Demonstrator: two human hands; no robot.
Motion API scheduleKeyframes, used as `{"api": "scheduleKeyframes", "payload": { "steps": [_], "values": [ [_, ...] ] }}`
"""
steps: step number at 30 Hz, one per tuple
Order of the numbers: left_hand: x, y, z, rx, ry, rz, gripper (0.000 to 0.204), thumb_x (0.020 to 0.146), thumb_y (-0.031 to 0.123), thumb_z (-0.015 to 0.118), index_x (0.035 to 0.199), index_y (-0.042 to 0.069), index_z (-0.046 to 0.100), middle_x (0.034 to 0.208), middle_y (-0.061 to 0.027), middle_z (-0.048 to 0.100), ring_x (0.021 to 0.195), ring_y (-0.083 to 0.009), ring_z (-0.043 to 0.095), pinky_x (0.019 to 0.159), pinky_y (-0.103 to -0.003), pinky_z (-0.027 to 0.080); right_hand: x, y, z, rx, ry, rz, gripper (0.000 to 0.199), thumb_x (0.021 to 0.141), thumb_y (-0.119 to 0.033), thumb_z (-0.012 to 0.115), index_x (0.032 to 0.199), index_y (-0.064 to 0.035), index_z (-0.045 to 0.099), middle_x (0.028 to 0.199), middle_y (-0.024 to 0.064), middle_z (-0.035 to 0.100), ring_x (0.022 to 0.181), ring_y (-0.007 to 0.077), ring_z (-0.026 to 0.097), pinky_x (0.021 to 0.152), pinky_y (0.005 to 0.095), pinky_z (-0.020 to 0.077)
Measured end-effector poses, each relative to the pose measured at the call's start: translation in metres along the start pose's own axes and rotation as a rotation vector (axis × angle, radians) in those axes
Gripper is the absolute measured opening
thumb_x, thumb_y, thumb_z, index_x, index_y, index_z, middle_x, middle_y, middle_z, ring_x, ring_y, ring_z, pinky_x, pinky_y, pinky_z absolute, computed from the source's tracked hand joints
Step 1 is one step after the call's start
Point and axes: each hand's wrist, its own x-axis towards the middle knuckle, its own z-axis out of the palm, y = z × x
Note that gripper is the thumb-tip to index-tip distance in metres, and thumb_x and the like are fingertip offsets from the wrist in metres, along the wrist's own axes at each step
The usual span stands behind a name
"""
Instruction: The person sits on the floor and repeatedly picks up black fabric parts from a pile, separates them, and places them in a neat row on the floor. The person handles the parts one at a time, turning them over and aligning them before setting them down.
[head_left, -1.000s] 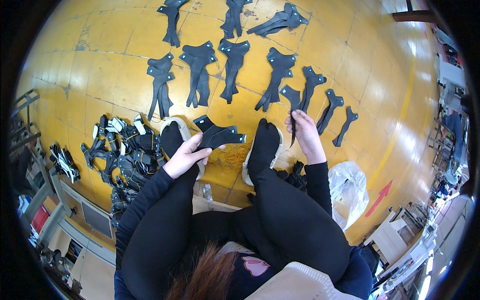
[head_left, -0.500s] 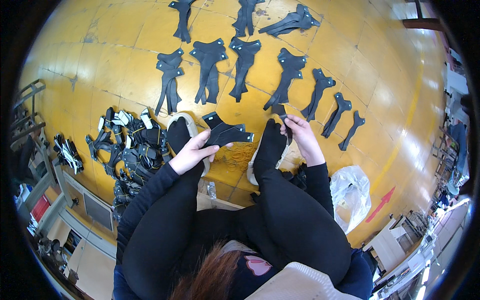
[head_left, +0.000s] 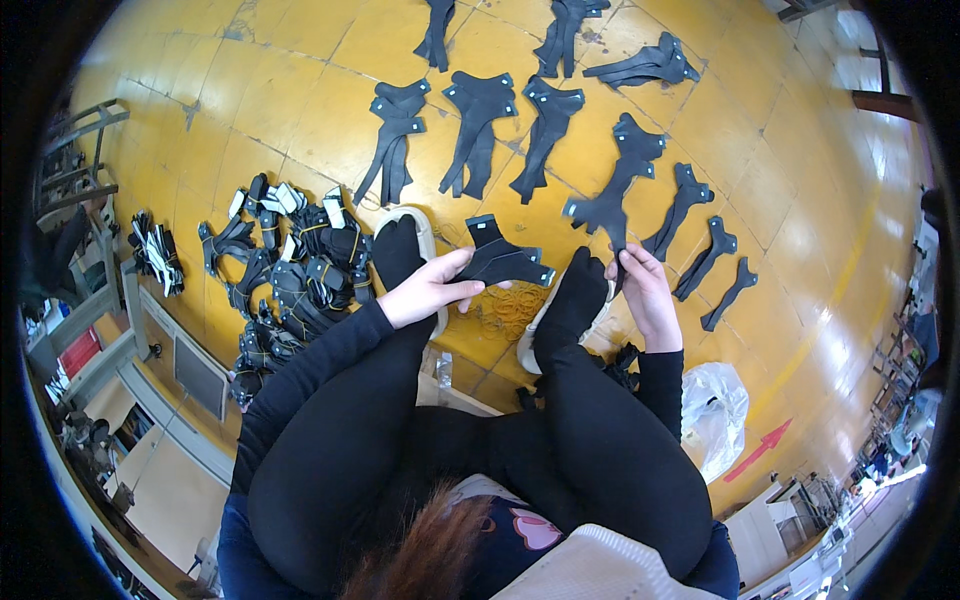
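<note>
My left hand [head_left: 432, 289] pinches several stacked black fabric pieces [head_left: 507, 262], forked in shape, with small pale tags at their ends. Out in front of my right foot, my right hand [head_left: 648, 290] grips the narrow end of another black fabric piece [head_left: 603, 212]. Its wide, tagged end points away from me and is slightly blurred. Beyond it lies a pile of similar black pieces [head_left: 632, 150] on the floor; the held piece overlaps its near end in the view, and I cannot tell whether they touch.
More flat piles of black pieces [head_left: 478, 125] lie in rows on the yellow floor. Tied black bundles [head_left: 310, 290] are heaped at left. Yellow-orange bands [head_left: 503, 312] lie between my shoes. A clear plastic bag [head_left: 713, 415] sits at right, and a metal frame [head_left: 110, 350] stands at far left.
The view has shifted, so the floor things appear farther right. The piece in my right hand has swung outward and now shows its broad side. My left hand keeps its hold.
</note>
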Motion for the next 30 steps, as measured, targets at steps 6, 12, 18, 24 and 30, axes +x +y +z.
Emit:
{"api": "scheduleKeyframes", "payload": {
  "steps": [6, 12, 18, 24, 30],
  "values": [
    [0.003, 0.001, 0.0, 0.024, -0.025, 0.012, 0.044, 0.094, 0.005, 0.049, 0.136, 0.004, 0.037, 0.119, -0.0043, 0.06, 0.08, -0.0031, 0.052, 0.065, -0.019, 0.045, 0.007, 0.01, -0.017, -0.395, 0.079, 0.17, 0.018, 0.093, -0.013, 0.054, 0.103, 0.0014, 0.06, 0.078, 0.0039, 0.063, 0.075, 0.0105, 0.058, 0.074, 0.0231, 0.0441],
    [-0.002, 0.008, 0.002, 0.076, 0.016, 0.014, 0.041, 0.093, 0.007, 0.05, 0.133, 0.003, 0.04, 0.119, -0.0049, 0.06, 0.071, -0.0041, 0.048, 0.063, -0.02, 0.043, -0.01, 0.001, -0.008, -0.097, -0.011, 0.033, 0.02, 0.093, -0.015, 0.054, 0.101, 0.0008, 0.062, 0.075, 0.0036, 0.062, 0.072, 0.0116, 0.058, 0.072, 0.024, 0.0437],
    [0.001, 0.013, 0.006, 0.064, 0.037, 0.007, 0.04, 0.093, 0.006, 0.051, 0.132, 0.002, 0.04, 0.117, -0.0052, 0.061, 0.07, -0.0044, 0.048, 0.063, -0.019, 0.044, -0.024, 0.026, -0.041, -0.632, 0.114, 0.266, 0.021, 0.093, -0.017, 0.053, 0.096, 0.0012, 0.063, 0.073, 0.0034, 0.062, 0.07, 0.011, 0.058, 0.072, 0.0233, 0.0437],
    [-0.004, 0.009, 0.003, 0.039, 0.074, -0.008, 0.041, 0.093, 0.004, 0.05, 0.132, 0.001, 0.04, 0.117, -0.0067, 0.062, 0.074, -0.0028, 0.048, 0.061, -0.018, 0.041, -0.052, 0.018, -0.035, 0.081, 0.0, 0.028, 0.021, 0.093, -0.016, 0.053, 0.097, 0.0019, 0.064, 0.079, 0.0037, 0.065, 0.074, 0.0108, 0.058, 0.073, 0.0227, 0.0432],
    [0.003, 0.011, 0.007, 0.067, 0.075, -0.047, 0.046, 0.09, 0.0, 0.048, 0.135, 0.002, 0.038, 0.117, -0.0091, 0.061, 0.066, -0.0064, 0.048, 0.061, -0.02, 0.043, -0.059, 0.035, -0.057, -0.456, 0.22, 0.303, 0.022, 0.092, -0.019, 0.055, 0.095, 0.0001, 0.066, 0.081, 0.0039, 0.065, 0.073, 0.0104, 0.057, 0.075, 0.0237, 0.0429]
  ]
}}
